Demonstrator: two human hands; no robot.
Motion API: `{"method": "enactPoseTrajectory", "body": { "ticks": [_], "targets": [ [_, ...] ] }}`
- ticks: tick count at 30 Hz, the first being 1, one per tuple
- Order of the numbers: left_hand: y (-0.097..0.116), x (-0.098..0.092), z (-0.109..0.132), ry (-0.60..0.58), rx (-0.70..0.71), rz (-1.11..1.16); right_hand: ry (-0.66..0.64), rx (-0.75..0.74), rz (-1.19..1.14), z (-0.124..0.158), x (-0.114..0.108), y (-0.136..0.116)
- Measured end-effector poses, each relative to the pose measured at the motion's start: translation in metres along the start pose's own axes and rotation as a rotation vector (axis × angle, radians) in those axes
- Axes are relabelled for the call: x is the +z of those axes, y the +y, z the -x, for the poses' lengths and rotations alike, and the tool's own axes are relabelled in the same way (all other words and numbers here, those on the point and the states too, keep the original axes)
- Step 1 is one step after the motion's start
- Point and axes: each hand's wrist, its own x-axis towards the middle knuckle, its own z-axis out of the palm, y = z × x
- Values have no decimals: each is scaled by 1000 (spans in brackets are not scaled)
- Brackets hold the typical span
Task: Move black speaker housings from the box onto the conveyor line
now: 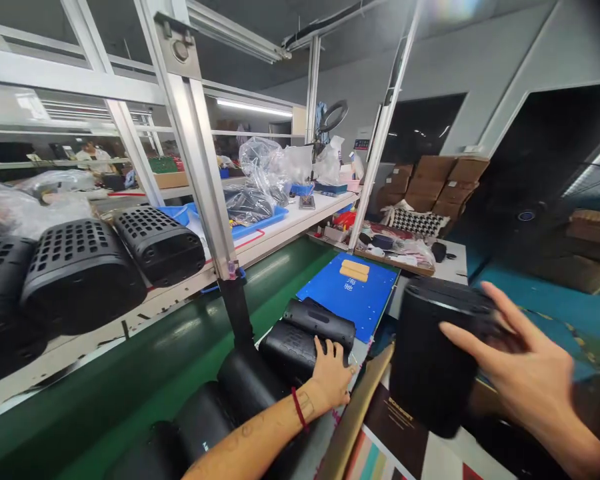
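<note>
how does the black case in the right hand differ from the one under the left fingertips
The held case is roughly upright, gripped by the right hand; the touched case lies on its side under the left hand. The held case's front looks plain; the touched case shows faint surface marks. Both are black.

Shows a grey wall [480,53] far beyond the right hand's fingers [511,312], with 1 dark pane [425,123] and, farther right, 1 dark doorway [555,147]. Has stacked cartons [433,183] below the pane. Spreads a blue-green floor [535,283] past the same fingers. Runs a white bench [325,208] ahead of the left hand's fingers [329,348] and off to their left, with aluminium posts [195,153] along it. Glows from 1 tube light [255,107] above and beyond them, under a dim ceiling [260,20].
</note>
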Motion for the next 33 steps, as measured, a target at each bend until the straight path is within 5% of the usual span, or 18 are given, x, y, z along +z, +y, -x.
{"method": "enactPoseTrajectory", "body": {
  "ticks": [7,12,14,17,23,28,33],
  "targets": [
    [-21,-22,48,-132,-9,-39,-603,167,-88,-57,115,11],
    [-71,-64,35,-1,-277,-45,-743,236,-133,-62,172,31],
    [-97,-79,14,89,-331,-65,-735,256,-166,-63,174,38],
    [-122,-85,-24,137,-224,-63,-709,296,-186,-67,159,48],
    [-108,-56,-85,-24,65,-75,-719,377,-229,-76,118,58],
    [-101,-43,-75,7,86,-88,-675,372,-290,-71,101,53],
    [-111,-53,-47,-63,47,67,-652,315,-319,-72,99,44]
  ]
}}
